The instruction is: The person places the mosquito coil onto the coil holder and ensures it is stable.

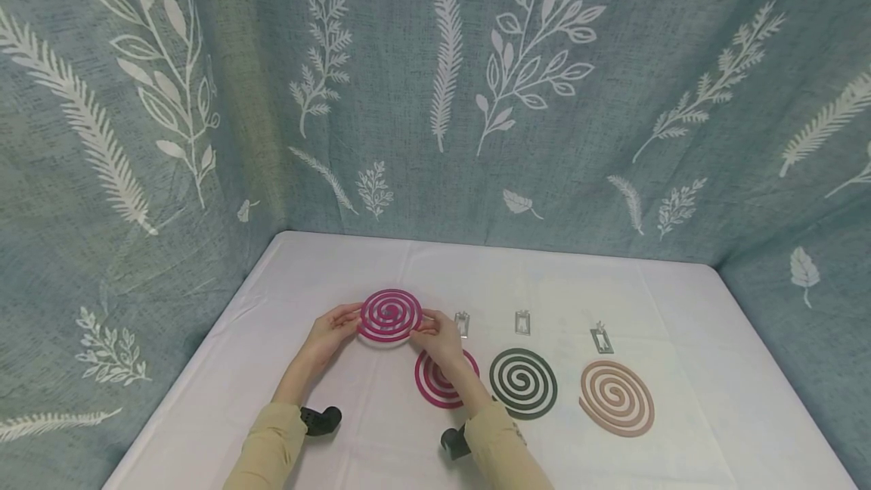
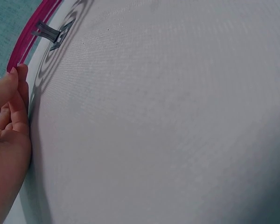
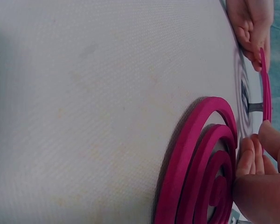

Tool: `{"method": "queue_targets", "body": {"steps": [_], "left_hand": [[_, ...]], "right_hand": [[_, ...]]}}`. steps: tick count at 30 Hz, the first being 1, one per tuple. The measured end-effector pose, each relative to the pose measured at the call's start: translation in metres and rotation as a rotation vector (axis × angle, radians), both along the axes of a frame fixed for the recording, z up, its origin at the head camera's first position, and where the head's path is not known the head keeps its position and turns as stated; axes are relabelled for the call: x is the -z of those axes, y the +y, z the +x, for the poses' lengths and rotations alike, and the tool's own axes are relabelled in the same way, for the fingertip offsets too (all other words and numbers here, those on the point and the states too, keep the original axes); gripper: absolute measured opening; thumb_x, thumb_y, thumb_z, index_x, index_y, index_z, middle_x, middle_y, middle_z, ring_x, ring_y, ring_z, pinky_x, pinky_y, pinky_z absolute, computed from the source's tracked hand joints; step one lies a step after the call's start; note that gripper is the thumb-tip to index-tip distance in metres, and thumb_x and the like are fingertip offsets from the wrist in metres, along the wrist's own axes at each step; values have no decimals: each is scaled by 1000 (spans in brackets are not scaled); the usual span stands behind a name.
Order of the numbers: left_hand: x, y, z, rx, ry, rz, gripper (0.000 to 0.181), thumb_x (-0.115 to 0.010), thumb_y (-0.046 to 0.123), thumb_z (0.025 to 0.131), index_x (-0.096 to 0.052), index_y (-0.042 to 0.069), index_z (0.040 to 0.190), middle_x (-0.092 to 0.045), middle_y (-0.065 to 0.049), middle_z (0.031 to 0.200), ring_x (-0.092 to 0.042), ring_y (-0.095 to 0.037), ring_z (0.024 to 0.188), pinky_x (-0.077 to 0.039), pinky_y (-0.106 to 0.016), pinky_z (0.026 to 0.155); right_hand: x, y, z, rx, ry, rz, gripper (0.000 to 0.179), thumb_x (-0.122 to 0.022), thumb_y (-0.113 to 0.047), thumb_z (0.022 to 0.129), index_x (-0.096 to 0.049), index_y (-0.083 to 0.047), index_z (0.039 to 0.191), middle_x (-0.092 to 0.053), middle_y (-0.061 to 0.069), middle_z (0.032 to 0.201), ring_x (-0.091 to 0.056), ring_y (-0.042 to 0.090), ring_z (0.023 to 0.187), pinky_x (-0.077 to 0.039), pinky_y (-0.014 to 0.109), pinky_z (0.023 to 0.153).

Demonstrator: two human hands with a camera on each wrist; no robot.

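Note:
A magenta mosquito coil (image 1: 391,314) is held level just above the table at the left. My left hand (image 1: 331,333) pinches its left rim between thumb and fingers. At the opposite rim, my right hand (image 1: 438,335) grips it with the thumb on top. Under the coil's middle stands a small metal coil stand (image 2: 49,32), its upright reaching the coil; whether the two are joined I cannot tell. A second magenta coil (image 3: 177,172) lies flat on the table beneath my right forearm, which partly hides it in the head view.
To the right lie a dark green coil (image 1: 522,383) and a brown coil (image 1: 615,398). Behind the coils are three flat metal stands (image 1: 462,324), spaced in a row. White cloth covers the table (image 1: 381,429); a leaf-patterned blue-green curtain (image 1: 408,97) surrounds its back and sides.

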State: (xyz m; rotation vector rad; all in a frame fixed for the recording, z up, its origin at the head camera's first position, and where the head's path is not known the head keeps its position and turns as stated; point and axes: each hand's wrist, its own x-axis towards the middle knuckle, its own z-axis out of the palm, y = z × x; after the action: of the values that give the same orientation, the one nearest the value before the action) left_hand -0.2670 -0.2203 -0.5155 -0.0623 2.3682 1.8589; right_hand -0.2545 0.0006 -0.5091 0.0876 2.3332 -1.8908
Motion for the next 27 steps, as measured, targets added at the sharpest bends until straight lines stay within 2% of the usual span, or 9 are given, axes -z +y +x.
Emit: {"method": "queue_targets", "body": {"steps": [12, 21, 27], "left_hand": [[-2, 2, 1, -3, 0, -8, 42, -54, 10, 96, -46, -6, 133, -61, -19, 120, -55, 12, 87, -44, -6, 80], [-1, 1, 1, 5, 9, 4, 42, -55, 10, 95, -47, -7, 133, -64, -14, 116, -55, 12, 87, -45, -6, 81], [-1, 2, 1, 11, 13, 0, 42, -54, 10, 96, -46, -7, 133, -62, -19, 119, -55, 12, 88, -44, -6, 81]], "right_hand": [[1, 0, -1, 4, 6, -2, 49, -70, -4, 81, -55, -1, 128, -65, 9, 91, -58, 7, 75, -51, 21, 69], [-1, 2, 1, -4, 20, -4, 49, -70, -4, 81, -55, 0, 127, -65, 10, 92, -59, 7, 75, -51, 20, 69], [-1, 2, 1, -5, 23, -12, 48, -70, -3, 81, -55, 1, 127, -65, 13, 93, -59, 9, 76, -50, 20, 69]]}}
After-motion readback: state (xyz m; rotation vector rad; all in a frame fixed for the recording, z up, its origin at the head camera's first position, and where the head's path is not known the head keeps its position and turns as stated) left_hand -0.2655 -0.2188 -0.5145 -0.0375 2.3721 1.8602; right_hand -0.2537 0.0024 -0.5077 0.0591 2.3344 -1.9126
